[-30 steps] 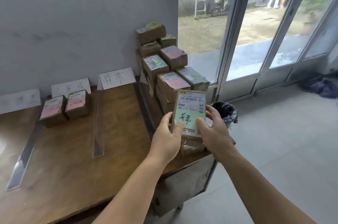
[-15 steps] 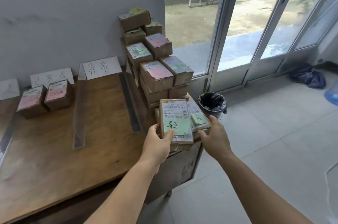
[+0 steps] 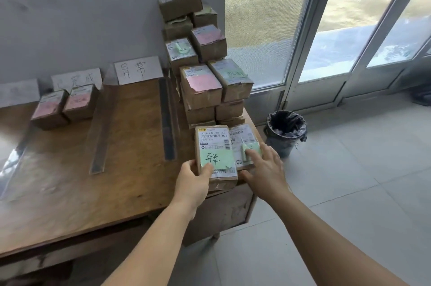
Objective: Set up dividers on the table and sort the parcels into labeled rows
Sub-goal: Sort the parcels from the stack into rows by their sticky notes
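Gripping a green-tagged parcel (image 3: 215,152) by its near left corner, the left hand (image 3: 192,183) has its thumb curled over the green note while the parcel sits at the table's (image 3: 70,192) near right corner. Right hand (image 3: 264,170) lies just beside it, fingers extended and relaxed, fingertips resting on the neighbouring parcel (image 3: 243,145), which also carries a green note; nothing is grasped. Both parcels touch side by side, in front of a tall parcel stack (image 3: 205,66) along the table's right edge, with pink and green notes on the tops. Left of the stack, a dark divider strip (image 3: 166,120) runs from far edge toward near edge; a clear divider (image 3: 102,129) lies further left, another clear strip (image 3: 14,159) near the left edge. Handwritten row cards (image 3: 138,70) stand against the wall at the far edge. Two pink-tagged parcels (image 3: 66,106) sit touching each other below the second card. A black-lined bin (image 3: 285,131) stands on the floor right of the table.
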The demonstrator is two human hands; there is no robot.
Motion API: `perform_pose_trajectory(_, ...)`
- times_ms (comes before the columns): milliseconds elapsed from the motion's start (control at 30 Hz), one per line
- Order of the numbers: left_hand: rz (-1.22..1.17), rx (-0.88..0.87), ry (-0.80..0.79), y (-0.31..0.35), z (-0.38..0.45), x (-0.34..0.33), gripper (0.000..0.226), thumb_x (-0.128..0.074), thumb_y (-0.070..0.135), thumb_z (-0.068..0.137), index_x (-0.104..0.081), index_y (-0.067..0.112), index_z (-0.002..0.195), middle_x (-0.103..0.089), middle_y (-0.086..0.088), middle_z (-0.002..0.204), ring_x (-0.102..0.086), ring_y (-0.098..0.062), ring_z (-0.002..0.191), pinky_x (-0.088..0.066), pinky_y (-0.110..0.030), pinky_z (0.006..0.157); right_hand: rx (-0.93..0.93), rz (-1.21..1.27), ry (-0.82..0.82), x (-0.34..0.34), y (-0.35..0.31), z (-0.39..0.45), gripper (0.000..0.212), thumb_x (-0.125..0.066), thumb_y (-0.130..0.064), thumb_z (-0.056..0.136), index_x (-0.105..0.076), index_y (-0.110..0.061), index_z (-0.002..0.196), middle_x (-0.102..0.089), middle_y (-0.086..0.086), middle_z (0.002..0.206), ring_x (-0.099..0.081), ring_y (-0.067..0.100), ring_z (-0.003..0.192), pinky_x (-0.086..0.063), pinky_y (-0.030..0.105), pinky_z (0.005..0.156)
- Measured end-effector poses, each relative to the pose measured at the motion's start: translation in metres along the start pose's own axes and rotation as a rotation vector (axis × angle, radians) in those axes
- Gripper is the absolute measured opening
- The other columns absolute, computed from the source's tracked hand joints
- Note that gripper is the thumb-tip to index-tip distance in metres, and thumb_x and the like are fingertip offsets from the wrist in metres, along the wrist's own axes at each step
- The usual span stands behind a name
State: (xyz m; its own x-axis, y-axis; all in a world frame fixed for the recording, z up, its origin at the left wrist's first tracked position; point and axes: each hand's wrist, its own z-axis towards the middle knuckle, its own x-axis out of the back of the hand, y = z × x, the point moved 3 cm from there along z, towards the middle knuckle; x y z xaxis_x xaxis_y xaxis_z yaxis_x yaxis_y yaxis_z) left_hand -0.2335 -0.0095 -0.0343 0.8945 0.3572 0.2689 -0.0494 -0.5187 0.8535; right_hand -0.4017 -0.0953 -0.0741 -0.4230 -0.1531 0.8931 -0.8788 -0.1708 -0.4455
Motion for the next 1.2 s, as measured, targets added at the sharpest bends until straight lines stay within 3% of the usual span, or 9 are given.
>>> perform_pose_trajectory(133, -0.006, 0.006, 0.007, -0.002, 0.002, 0.0, 0.051, -0.055, 0.037, 0.095, -0.035, 0.021, 0.139, -0.06, 0.005, 0.119, -0.053, -0.004, 0.083, -0.04, -0.016, 0.064, 0.038, 0.03, -0.015, -0.002, 0.002, -0.001, 0.05, -0.056, -0.029, 0.086, -0.043, -0.046, 0.131, -0.008, 0.001, 0.157, -0.001, 0.023, 0.142, -0.01, 0.045, 0.116)
perform_pose_trajectory(200, -0.011, 0.005, 0.012, -0.003, 0.003, 0.0, 0.052, -0.054, 0.038, 0.095, -0.035, 0.021, 0.14, -0.059, 0.007, 0.115, -0.053, -0.004, 0.085, -0.04, -0.019, 0.069, 0.038, 0.054, -0.014, -0.003, 0.004, 0.0, 0.047, -0.055, -0.028, 0.087, -0.046, -0.048, 0.128, -0.008, 0.0, 0.157, -0.001, 0.022, 0.141, -0.011, 0.046, 0.114)
perform_pose_trajectory(333, -0.012, 0.01, 0.016, -0.004, 0.005, 0.001, 0.052, -0.054, 0.038, 0.095, -0.035, 0.02, 0.14, -0.061, 0.005, 0.118, -0.054, -0.005, 0.093, -0.04, -0.022, 0.074, 0.025, 0.071, -0.035, -0.008, 0.003, 0.005, 0.047, -0.059, -0.045, 0.083, -0.043, -0.053, 0.126, -0.005, 0.0, 0.157, 0.0, 0.023, 0.14, -0.012, 0.048, 0.112)
perform_pose_trajectory(433, -0.006, 0.009, 0.015, -0.004, 0.006, 0.001, 0.051, -0.054, 0.037, 0.095, -0.035, 0.02, 0.139, -0.061, 0.007, 0.111, -0.055, -0.002, 0.086, -0.039, -0.015, 0.06, 0.018, 0.035, -0.028, -0.014, 0.001, 0.008, 0.056, -0.063, -0.059, 0.076, -0.039, -0.052, 0.126, -0.002, 0.002, 0.157, -0.002, 0.026, 0.141, -0.016, 0.048, 0.112)
perform_pose_trajectory(500, -0.004, 0.007, 0.017, -0.005, 0.007, 0.002, 0.052, -0.055, 0.038, 0.095, -0.035, 0.02, 0.14, -0.061, 0.006, 0.114, -0.055, -0.005, 0.094, -0.041, -0.019, 0.065, 0.024, 0.0, -0.006, -0.018, -0.001, 0.009, 0.057, -0.064, -0.063, 0.074, -0.038, -0.05, 0.123, -0.001, 0.003, 0.156, -0.003, 0.029, 0.141, -0.018, 0.049, 0.111)
perform_pose_trajectory(633, -0.004, 0.01, 0.013, -0.005, 0.01, 0.002, 0.053, -0.055, 0.037, 0.095, -0.035, 0.021, 0.141, -0.062, 0.003, 0.121, -0.055, -0.009, 0.102, -0.042, -0.025, 0.076, 0.07, -0.053, 0.044, -0.023, -0.004, 0.01, 0.054, -0.064, -0.059, 0.076, -0.04, -0.042, 0.122, -0.004, 0.013, 0.156, -0.004, 0.033, 0.142, -0.018, 0.048, 0.112)
perform_pose_trajectory(833, -0.005, 0.01, 0.021, -0.004, 0.011, 0.003, 0.049, -0.056, 0.037, 0.094, -0.037, 0.022, 0.137, -0.062, 0.008, 0.11, -0.057, -0.002, 0.087, -0.041, -0.015, 0.061, 0.019, -0.073, 0.042, -0.021, -0.009, 0.009, 0.054, -0.06, -0.052, 0.079, -0.038, -0.037, 0.126, -0.008, 0.017, 0.154, -0.017, 0.037, 0.135, -0.021, 0.044, 0.109)
perform_pose_trajectory(1033, -0.024, 0.027, 0.016, -0.004, 0.009, 0.005, 0.052, -0.059, 0.039, 0.092, -0.037, 0.025, 0.137, -0.063, 0.001, 0.122, -0.059, -0.016, 0.108, -0.051, -0.035, 0.088, 0.029, -0.097, 0.05, -0.015, -0.001, -0.001, 0.051, -0.056, -0.044, 0.081, -0.04, -0.042, 0.13, -0.013, 0.012, 0.152, -0.022, 0.039, 0.13, -0.026, 0.046, 0.107)
perform_pose_trajectory(1200, -0.03, -0.002, 0.017, -0.004, 0.003, 0.003, 0.051, -0.059, 0.039, 0.092, -0.037, 0.029, 0.137, -0.061, 0.002, 0.125, -0.058, -0.014, 0.107, -0.049, -0.031, 0.085, 0.066, -0.094, 0.104, -0.005, 0.005, -0.012, 0.046, -0.054, -0.04, 0.082, -0.045, -0.043, 0.127, -0.023, 0.009, 0.145, -0.025, 0.037, 0.129, -0.026, 0.045, 0.107)
